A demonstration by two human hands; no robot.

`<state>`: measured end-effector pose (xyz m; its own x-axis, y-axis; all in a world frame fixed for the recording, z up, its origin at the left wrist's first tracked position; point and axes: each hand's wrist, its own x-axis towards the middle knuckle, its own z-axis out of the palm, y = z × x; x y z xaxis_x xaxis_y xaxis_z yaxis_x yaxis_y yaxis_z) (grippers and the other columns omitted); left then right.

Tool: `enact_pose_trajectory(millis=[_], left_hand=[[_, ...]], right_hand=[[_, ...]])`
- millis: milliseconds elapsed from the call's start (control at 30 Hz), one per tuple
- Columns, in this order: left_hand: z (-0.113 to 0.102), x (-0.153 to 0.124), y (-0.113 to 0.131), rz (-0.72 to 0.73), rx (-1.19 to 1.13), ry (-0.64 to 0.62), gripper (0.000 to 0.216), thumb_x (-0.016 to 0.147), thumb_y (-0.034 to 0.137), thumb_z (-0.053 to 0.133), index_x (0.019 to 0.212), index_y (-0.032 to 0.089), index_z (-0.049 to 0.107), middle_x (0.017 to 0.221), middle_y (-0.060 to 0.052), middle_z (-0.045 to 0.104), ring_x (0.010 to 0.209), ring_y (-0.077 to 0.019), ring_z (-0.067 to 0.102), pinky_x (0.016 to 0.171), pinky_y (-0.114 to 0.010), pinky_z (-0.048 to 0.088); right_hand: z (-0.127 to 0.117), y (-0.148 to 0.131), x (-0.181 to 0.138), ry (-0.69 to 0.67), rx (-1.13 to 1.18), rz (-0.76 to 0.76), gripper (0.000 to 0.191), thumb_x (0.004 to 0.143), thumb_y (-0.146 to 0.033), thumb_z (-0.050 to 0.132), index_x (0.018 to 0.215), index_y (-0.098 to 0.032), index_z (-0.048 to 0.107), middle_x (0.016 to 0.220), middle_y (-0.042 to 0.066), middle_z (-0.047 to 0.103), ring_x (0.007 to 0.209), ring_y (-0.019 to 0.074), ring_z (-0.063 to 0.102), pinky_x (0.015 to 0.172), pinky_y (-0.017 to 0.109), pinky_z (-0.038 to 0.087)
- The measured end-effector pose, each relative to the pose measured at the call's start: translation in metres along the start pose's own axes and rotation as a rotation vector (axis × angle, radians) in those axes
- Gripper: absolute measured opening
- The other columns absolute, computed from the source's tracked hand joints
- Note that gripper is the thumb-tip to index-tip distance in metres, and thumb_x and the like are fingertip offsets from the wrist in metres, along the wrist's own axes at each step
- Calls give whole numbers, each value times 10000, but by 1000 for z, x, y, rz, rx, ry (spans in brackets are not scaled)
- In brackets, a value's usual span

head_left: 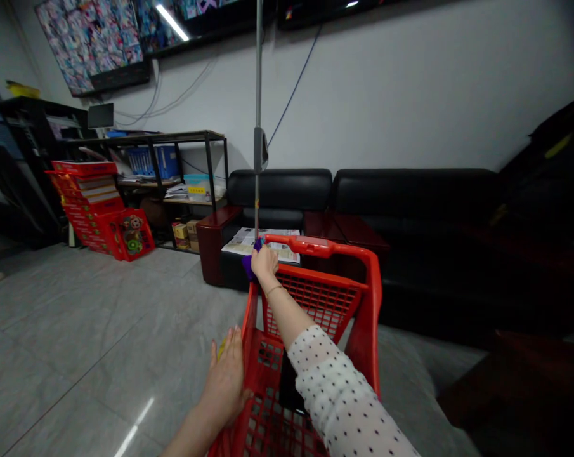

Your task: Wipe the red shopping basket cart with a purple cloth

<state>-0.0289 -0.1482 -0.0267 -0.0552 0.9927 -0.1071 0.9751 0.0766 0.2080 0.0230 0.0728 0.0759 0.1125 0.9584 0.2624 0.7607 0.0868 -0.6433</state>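
A red plastic shopping cart (373, 298) stands in front of me, its basket walls and floor a lattice. My right hand (265, 261) is closed on a purple cloth (249, 268) at the cart's far left corner, by the end of the red handle (310, 245). My left hand (227, 374) rests along the left rim with its fingers stretched forward and its thumb over the inner side. Something yellow (221, 347) shows partly beneath those fingers. A dark flat item (290, 384) lies in the basket, partly covered by my right sleeve.
Behind the cart are a black sofa (413, 203) and a seat with newspapers (241, 241) on it. A metal pole (259, 82) rises near the handle. Stacked red boxes (89, 206) and a shelf (186, 137) stand left on the grey tiled floor (101, 330). Screens (91, 44) hang above.
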Motion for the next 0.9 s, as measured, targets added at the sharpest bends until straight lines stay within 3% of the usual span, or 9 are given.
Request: enact_pose_trajectory(millis=[100,233,333,433,533,633,800,900], left_hand=[[-3,1,1,28,-23,-32,1062,596,101,543,1518,27,23,1612,-199,22,1494,-266,-42,1213,-518,57],[-5,3,0,62,-52,-36,1055,596,116,552,1507,-15,34,1609,-223,29,1493,-258,-42,1223,-463,72],[-3,3,-3,87,-64,15,1047,616,125,546,1514,17,18,1611,-224,70,1493,-265,-23,1217,-498,100],[-1,3,-4,73,-50,28,1036,616,114,541,1519,35,38,1612,-217,96,1494,-277,4,1213,-512,113],[-4,3,-1,50,-37,-2,1029,606,103,545,1515,19,70,1612,-213,88,1494,-272,-5,1221,-484,101],[-6,4,1,54,-45,-21,1028,599,87,543,1509,-3,74,1612,-211,70,1495,-253,-16,1227,-454,88],[-3,7,-3,115,-101,6,1058,590,94,550,1517,31,44,1609,-211,95,1494,-256,-5,1220,-487,106],[-2,6,-5,119,-127,13,1064,600,121,558,1518,37,27,1611,-212,92,1494,-264,6,1219,-491,115]], right_hand=[[11,2,-11,-30,-23,-11,297,929,-233,480,1154,-124,640,1106,159,687,1136,275,564,851,347,461],[21,28,-63,-63,-63,-115,327,918,-214,470,1196,-151,630,1074,129,701,1083,242,589,847,311,461],[15,46,-88,-160,-70,-150,296,892,-253,520,1137,-179,668,1008,115,719,1023,234,625,799,291,465],[0,47,-75,-189,-39,-126,276,878,-289,544,1104,-210,683,970,97,726,956,231,652,787,297,462],[-11,32,-37,-38,15,-90,337,927,-306,471,1189,-172,636,1056,124,705,1022,245,624,858,322,450],[-2,13,-14,41,35,-70,439,950,-316,434,1313,-90,533,1217,192,626,1151,280,540,924,369,435],[31,10,-41,0,-97,-161,516,904,-286,517,1386,-112,463,1438,232,407,1232,315,442,911,419,463],[34,22,-67,-42,-102,-175,502,912,-294,510,1386,-131,477,1345,205,502,1159,291,503,863,364,486]])
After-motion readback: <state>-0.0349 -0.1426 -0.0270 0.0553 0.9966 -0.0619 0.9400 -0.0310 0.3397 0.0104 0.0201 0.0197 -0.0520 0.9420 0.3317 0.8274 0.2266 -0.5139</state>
